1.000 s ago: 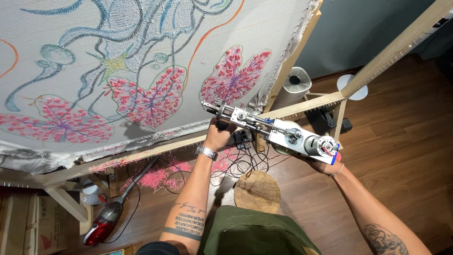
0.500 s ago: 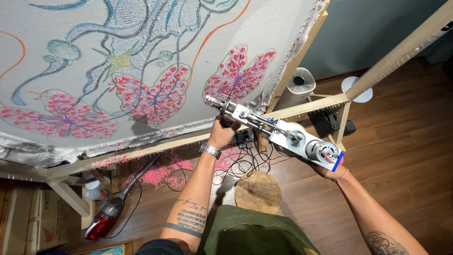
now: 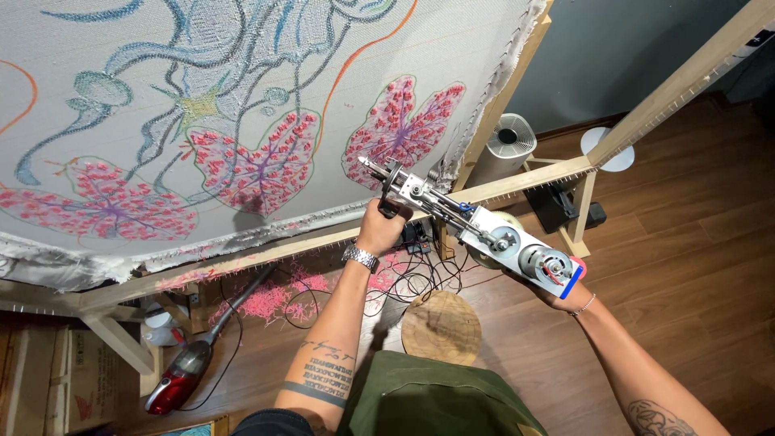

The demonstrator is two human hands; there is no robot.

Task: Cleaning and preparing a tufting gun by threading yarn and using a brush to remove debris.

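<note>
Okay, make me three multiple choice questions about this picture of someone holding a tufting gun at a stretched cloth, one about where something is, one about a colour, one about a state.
1. Where does the round wooden stool stand?
A. On the floor below the tufting gun
B. On top of the wooden frame
C. Behind the white fan

2. What colour is the handheld vacuum on the floor?
A. Blue
B. Red
C. Yellow

3. How is the gun held?
A. Lying on the floor, untouched
B. In one hand only
C. In both hands, needle toward the cloth

Answers: 1 A, the stool sits on the boards beneath the gun. 2 B, its body is red. 3 C, the left hand grips the front handle, the right hand holds the rear end.
</note>
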